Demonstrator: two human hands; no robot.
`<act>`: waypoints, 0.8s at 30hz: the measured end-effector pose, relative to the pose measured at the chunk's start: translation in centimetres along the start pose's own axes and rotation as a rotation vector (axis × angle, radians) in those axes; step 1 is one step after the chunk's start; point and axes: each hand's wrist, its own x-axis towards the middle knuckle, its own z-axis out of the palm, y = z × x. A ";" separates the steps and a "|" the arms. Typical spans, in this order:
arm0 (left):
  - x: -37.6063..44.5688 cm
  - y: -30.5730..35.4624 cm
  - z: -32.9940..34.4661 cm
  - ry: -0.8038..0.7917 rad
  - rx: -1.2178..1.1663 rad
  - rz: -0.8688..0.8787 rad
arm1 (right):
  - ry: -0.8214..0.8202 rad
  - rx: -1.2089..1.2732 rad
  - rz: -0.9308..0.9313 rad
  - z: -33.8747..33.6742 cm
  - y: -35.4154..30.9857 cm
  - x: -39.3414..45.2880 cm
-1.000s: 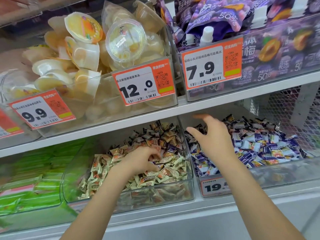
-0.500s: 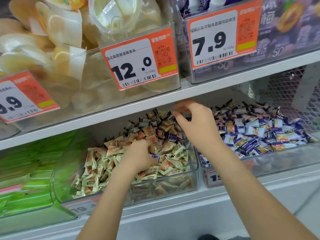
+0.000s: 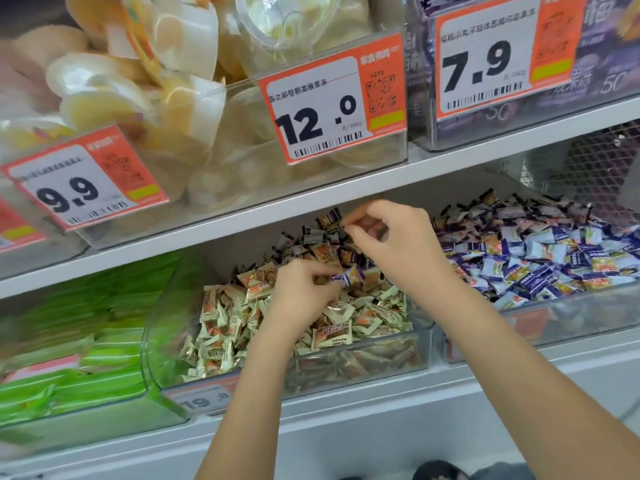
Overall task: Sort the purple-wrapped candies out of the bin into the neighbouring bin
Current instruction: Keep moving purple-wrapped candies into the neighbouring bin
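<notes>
Head view. L hand (image 3: 304, 299) lies fingers-down in the middle bin (image 3: 363, 362), curled, fingertips pinching a purple-wrapped candy (image 3: 348, 276) at its R side; candy sits just above the cream/orange candies (image 3: 228, 327) filling the bin's near half. R hand (image 3: 394, 244) hangs over the same bin's far R corner, above and R of the L hand, thumb and forefinger nearly closed in a pinch; whether they hold anything can't be told, fingertips blurred against dark wrappers. More dark-wrapped candies (image 3: 329, 233) lie just L of the R hand's fingertips. R of the R forearm: neighbouring bin (image 3: 588, 317) heaped w/ purple-and-white candies (image 3: 540, 258).

Hidden/unclear: candies under both hands and wrists covered; middle bin's price tag (image 3: 204, 400) partly cut by L forearm, reads "19 .8"; neighbouring bin's tag mostly behind R forearm. Far L of L hand, green packs (image 3: 69, 341) motion-blurred. Upper shelf (image 3: 242, 216) above both hands: jelly cups (image 3: 173, 81) cropped at top, tags "9.9" (image 3: 83, 185), "12.0" (image 3: 332, 102), "7.9" (image 3: 502, 57); small print illegible.
</notes>
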 end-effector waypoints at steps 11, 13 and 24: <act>0.2 1.3 -0.1 0.099 -0.522 -0.054 | -0.317 0.154 0.172 1.3 1.1 -0.1; 0.3 1.2 -0.2 0.098 -0.650 -0.092 | -0.265 0.307 0.273 1.0 0.8 0.0; 0.9 0.9 0.4 -0.032 -0.345 0.003 | -0.060 0.257 0.335 -6.4 3.0 0.4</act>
